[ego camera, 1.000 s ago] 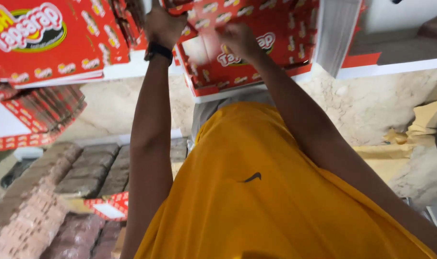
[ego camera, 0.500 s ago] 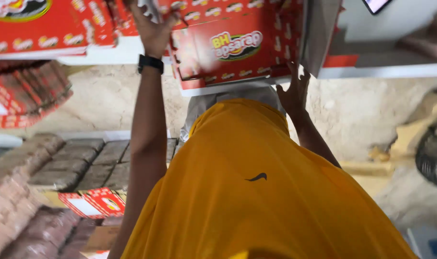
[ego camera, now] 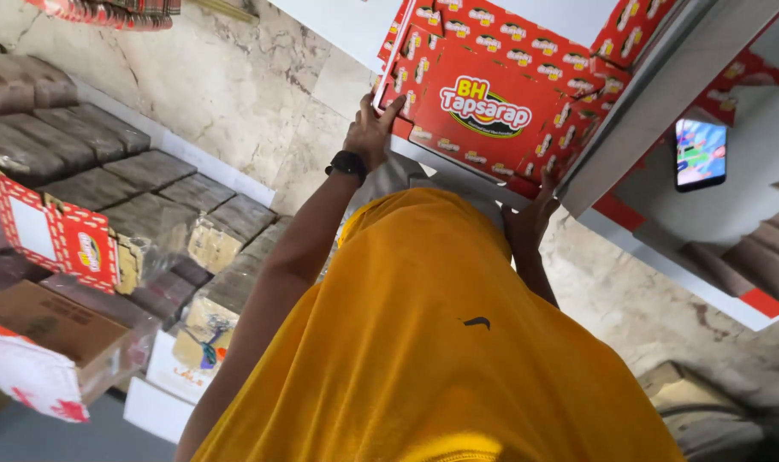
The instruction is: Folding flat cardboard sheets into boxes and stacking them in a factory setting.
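A flat red printed carton (ego camera: 483, 103) lies at the edge of a white table (ego camera: 663, 94), straight ahead of me. My left hand (ego camera: 372, 130), with a black watch on its wrist, grips the carton's left edge, fingers over the rim. My right hand (ego camera: 530, 218) presses against the carton's lower right side, thumb up. My yellow shirt fills the lower middle of the view and hides the table edge below the carton.
Several plastic-wrapped brown packs (ego camera: 107, 171) lie in rows on the marble floor at left, with a folded red carton (ego camera: 56, 235) and a brown cardboard box (ego camera: 51, 325) among them. A phone (ego camera: 700, 152) with a lit screen rests on the table at right.
The view has swung round, so the table now sits upper right. My left hand came down from the higher cartons onto this carton's left edge. My right hand stays at its lower right side.
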